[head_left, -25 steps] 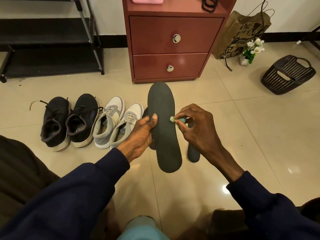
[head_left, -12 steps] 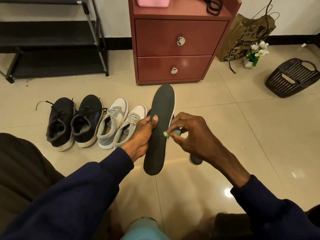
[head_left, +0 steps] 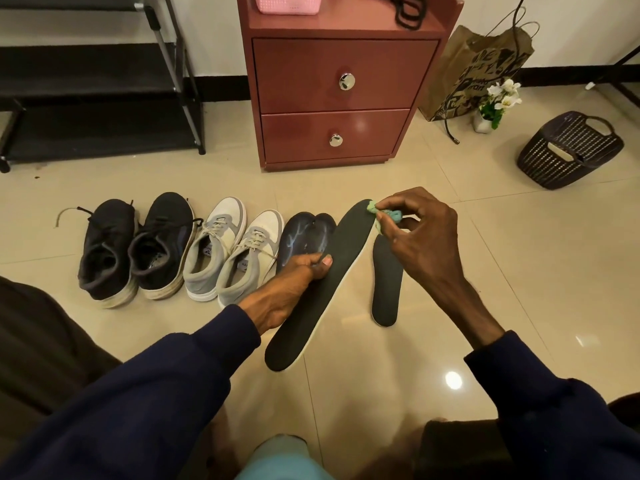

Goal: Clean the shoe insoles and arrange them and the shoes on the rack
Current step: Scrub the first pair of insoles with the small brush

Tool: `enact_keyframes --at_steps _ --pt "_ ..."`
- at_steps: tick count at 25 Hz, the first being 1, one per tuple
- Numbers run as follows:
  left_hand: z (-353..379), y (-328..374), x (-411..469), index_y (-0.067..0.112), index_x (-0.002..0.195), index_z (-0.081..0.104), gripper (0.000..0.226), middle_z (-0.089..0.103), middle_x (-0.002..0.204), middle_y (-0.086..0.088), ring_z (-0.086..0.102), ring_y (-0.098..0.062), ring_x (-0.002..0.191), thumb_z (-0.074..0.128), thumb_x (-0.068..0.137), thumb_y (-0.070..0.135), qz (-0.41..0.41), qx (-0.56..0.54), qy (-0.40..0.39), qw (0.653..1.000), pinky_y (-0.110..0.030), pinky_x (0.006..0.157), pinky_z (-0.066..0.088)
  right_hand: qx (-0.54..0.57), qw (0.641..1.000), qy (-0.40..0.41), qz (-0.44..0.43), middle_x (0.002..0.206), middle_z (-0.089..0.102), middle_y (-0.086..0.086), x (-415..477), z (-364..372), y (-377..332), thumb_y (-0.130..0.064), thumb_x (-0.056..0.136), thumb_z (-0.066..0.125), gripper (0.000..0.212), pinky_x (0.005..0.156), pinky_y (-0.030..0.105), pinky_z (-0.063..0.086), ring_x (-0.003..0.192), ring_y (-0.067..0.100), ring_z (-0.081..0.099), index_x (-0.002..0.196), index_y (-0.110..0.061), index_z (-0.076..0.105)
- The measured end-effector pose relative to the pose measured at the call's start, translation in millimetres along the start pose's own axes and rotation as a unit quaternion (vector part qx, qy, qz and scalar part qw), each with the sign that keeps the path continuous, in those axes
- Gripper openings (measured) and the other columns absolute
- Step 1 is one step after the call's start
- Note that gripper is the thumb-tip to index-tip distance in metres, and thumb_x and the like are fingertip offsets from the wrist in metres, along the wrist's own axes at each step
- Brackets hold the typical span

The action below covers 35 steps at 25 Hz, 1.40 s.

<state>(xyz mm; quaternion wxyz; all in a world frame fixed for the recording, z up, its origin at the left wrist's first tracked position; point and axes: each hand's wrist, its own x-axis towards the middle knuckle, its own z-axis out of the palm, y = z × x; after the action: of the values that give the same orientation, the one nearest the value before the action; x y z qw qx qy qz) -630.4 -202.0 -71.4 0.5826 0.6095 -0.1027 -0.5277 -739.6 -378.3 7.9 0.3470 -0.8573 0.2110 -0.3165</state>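
Observation:
My left hand (head_left: 291, 285) grips a long dark insole (head_left: 325, 282) at its middle, thumb on top, toe end tilted up and to the right. My right hand (head_left: 419, 233) pinches a small green cloth (head_left: 384, 214) against the insole's toe end. A second dark insole (head_left: 387, 282) lies flat on the tiles just right of it. Two patterned dark insoles (head_left: 304, 237) lie behind my left hand. A pair of black sneakers (head_left: 135, 247) and a pair of grey-white sneakers (head_left: 232, 251) stand in a row at the left. The black shoe rack (head_left: 104, 88) is at the back left.
A red two-drawer cabinet (head_left: 343, 84) stands straight ahead with a pink basket (head_left: 289, 3) on top. To the right are a brown paper bag (head_left: 474, 74), a small flower pot (head_left: 495, 105) and a dark plastic basket (head_left: 568, 150). Glossy beige tiles cover the floor.
The held insole has tilted to the right. My right hand with the cloth has moved from the insole's middle up to its toe end. The patterned insoles behind are now uncovered.

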Motion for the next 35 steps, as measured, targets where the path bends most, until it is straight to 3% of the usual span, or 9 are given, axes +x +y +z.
enact_keyframes --at_steps 3,6,9,14,20,24,26,31,35 --pt "5.5 6.0 1.5 0.01 0.124 0.062 0.043 0.064 0.075 -0.003 0.052 -0.018 0.057 0.053 0.103 0.047 -0.04 -0.044 0.026 0.998 -0.025 0.047 0.043 0.031 0.998 -0.045 -0.003 0.098 0.069 0.0 -11.7 15.0 -8.7 -0.013 0.084 0.079 0.013 0.074 0.031 0.061 0.088 0.013 0.068 0.097 -0.012 0.075" --pt "13.6 11.3 0.4 0.008 0.123 0.063 0.082 0.066 0.086 -0.008 0.053 -0.019 0.058 0.042 0.092 0.081 -0.065 -0.093 -0.008 0.994 -0.026 0.048 0.043 0.01 0.997 -0.064 -0.03 0.099 0.068 -0.004 -21.3 30.1 -13.1 -0.018 0.084 0.079 0.015 0.075 0.025 0.06 0.09 0.012 0.066 0.098 -0.016 0.075" --pt "18.4 13.9 -9.4 0.003 0.127 0.062 0.089 0.062 0.105 -0.018 0.055 -0.022 0.066 0.034 0.092 0.079 -0.084 -0.115 -0.088 0.986 -0.026 0.049 0.048 -0.018 0.998 -0.028 -0.044 0.096 0.068 -0.003 -15.5 29.6 -10.4 -0.015 0.084 0.079 0.012 0.075 0.022 0.058 0.086 0.008 0.064 0.095 -0.014 0.074" --pt "13.4 15.9 -19.4 0.016 0.151 0.046 0.072 0.061 0.14 -0.023 0.066 -0.037 0.099 0.029 0.103 0.067 -0.065 -0.163 -0.165 0.971 -0.041 0.073 0.058 -0.039 0.999 0.029 0.02 0.097 0.07 -0.005 -11.6 20.1 -5.3 -0.017 0.086 0.077 0.012 0.076 0.028 0.058 0.086 0.006 0.064 0.098 -0.015 0.075" --pt "4.7 19.1 -15.6 0.017 0.12 0.076 0.047 0.074 0.109 -0.012 0.071 -0.029 0.092 0.046 0.104 0.05 -0.03 -0.25 -0.082 0.964 -0.042 0.086 0.058 -0.091 0.97 -0.18 -0.14 0.102 0.069 0.003 -42.6 45.7 -30.0 -0.014 0.087 0.073 0.011 0.084 0.033 0.053 0.096 0.02 0.062 0.097 -0.013 0.076" --pt "3.3 10.5 -14.8 0.011 0.147 0.054 0.06 0.054 0.145 -0.029 0.047 -0.055 0.134 0.06 0.1 0.048 -0.071 -0.23 -0.126 0.962 -0.064 0.112 0.038 -0.108 0.993 -0.021 -0.029 0.097 0.068 0.001 -7.0 19.1 4.4 -0.01 0.085 0.073 0.011 0.077 0.038 0.056 0.089 0.015 0.062 0.095 -0.013 0.075" --pt "-2.4 7.3 -11.1 0.011 0.152 0.047 0.068 0.041 0.155 -0.03 0.032 -0.056 0.145 0.067 0.098 0.047 -0.071 -0.24 -0.155 0.956 -0.068 0.118 0.027 -0.088 0.996 0.024 -0.004 0.097 0.068 0.001 -2.5 9.2 13.7 -0.007 0.085 0.073 0.013 0.076 0.034 0.057 0.088 0.01 0.062 0.097 -0.012 0.074" --pt "-11.1 6.8 -1.5 0.013 0.153 0.045 0.059 0.053 0.148 -0.025 0.045 -0.051 0.139 0.046 0.106 0.05 -0.085 -0.316 -0.123 0.937 -0.066 0.119 0.027 -0.065 0.984 -0.144 -0.082 0.098 0.068 -0.002 -14.7 18.0 -3.0 -0.007 0.082 0.077 0.015 0.076 0.022 0.054 0.089 0.008 0.062 0.095 -0.015 0.077" --pt "-2.2 13.7 -7.3 0.007 0.142 0.06 0.058 0.056 0.144 -0.027 0.05 -0.048 0.136 0.041 0.108 0.05 -0.069 -0.313 -0.124 0.939 -0.062 0.115 0.037 -0.08 0.996 -0.02 -0.03 0.096 0.068 0.002 -1.3 4.9 12.7 -0.006 0.083 0.077 0.013 0.073 0.028 0.057 0.085 0.01 0.063 0.095 -0.011 0.075"
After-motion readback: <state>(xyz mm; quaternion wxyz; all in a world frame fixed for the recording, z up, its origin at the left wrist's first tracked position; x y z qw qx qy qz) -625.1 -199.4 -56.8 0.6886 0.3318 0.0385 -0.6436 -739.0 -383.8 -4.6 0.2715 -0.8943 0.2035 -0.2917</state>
